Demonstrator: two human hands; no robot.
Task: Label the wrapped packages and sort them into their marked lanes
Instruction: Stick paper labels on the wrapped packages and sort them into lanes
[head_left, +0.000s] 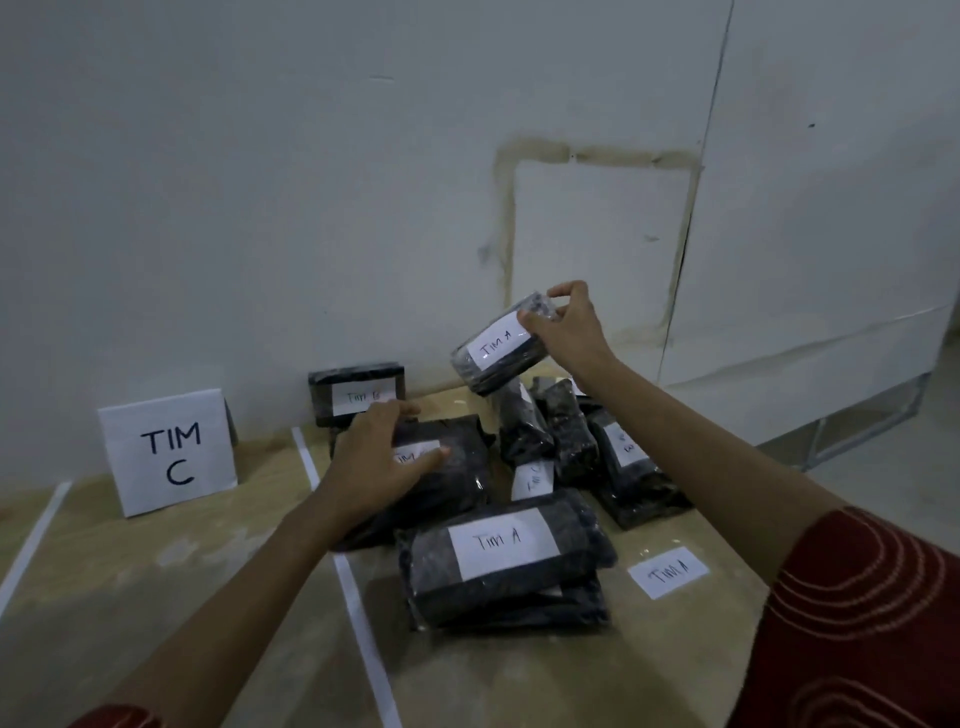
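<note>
I count at least eight wrapped packages; the rear cluster (569, 431) overlaps too much for a firm total. All are dark, soft-edged blocks in glossy, crinkled clear film, and most carry a white rectangular paper label with handwriting.

My right hand (563, 330) grips the raised package (496, 345) by its far end, fingers curled round it. It hangs tilted above the pile in front of the wall, and its label reads TIM A.

My left hand (384, 457) holds the flat package (441, 473) lying just right of the tape line (358, 597), fingers bent over its far edge and thumb across its label.

One boxy package (356, 395) stands against the wall. The front package (501, 551), marked TIM A, lies on another beneath it.

One loose label (667, 571), also TIM A, lies on the tan surface (182, 597) beside them.

One folded white card sign (169, 452) reads TIM C. There are two white tape lines; the second (31, 540) runs at far left.
</note>
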